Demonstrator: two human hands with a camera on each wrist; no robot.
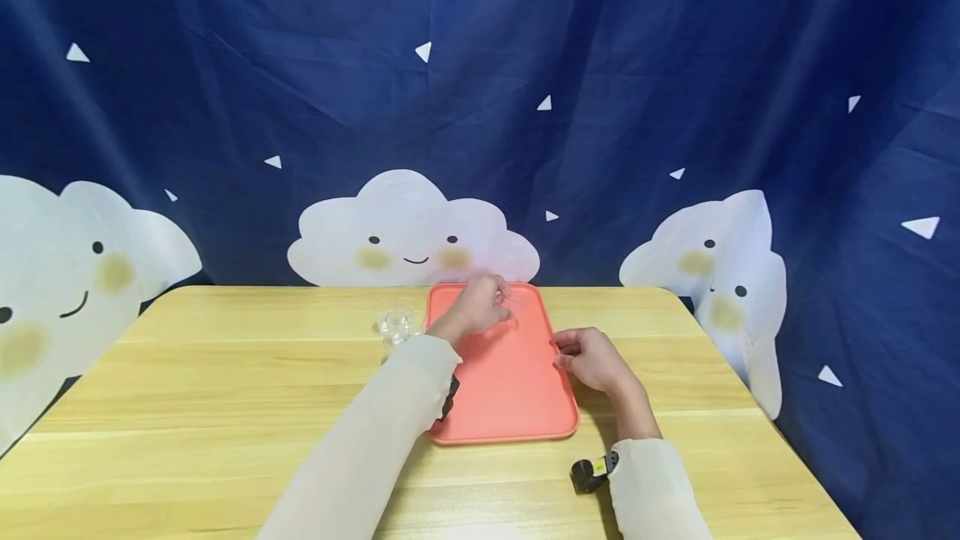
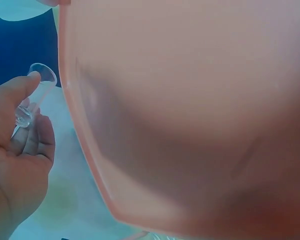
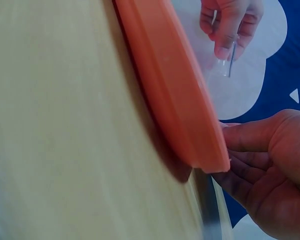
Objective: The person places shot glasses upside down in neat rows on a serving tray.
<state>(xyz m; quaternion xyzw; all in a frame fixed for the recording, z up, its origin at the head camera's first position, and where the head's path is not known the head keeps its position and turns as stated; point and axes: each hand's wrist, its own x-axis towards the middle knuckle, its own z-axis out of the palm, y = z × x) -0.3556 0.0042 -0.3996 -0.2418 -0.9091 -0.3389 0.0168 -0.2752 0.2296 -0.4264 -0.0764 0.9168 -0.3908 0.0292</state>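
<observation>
A coral plastic tray lies lengthwise on the wooden table. My left hand reaches over the tray's far end and pinches a small clear glass between thumb and fingers, held above the tray. My right hand grips the tray's right rim, thumb on top and fingers curled under the edge. In the right wrist view the right hand sits at the rim's corner, and the left hand with the glass shows beyond.
More small clear glasses stand on the table just left of the tray's far corner. A blue cloth backdrop with white clouds hangs right behind the table. Both forearms wear cream sleeves with black wrist cameras.
</observation>
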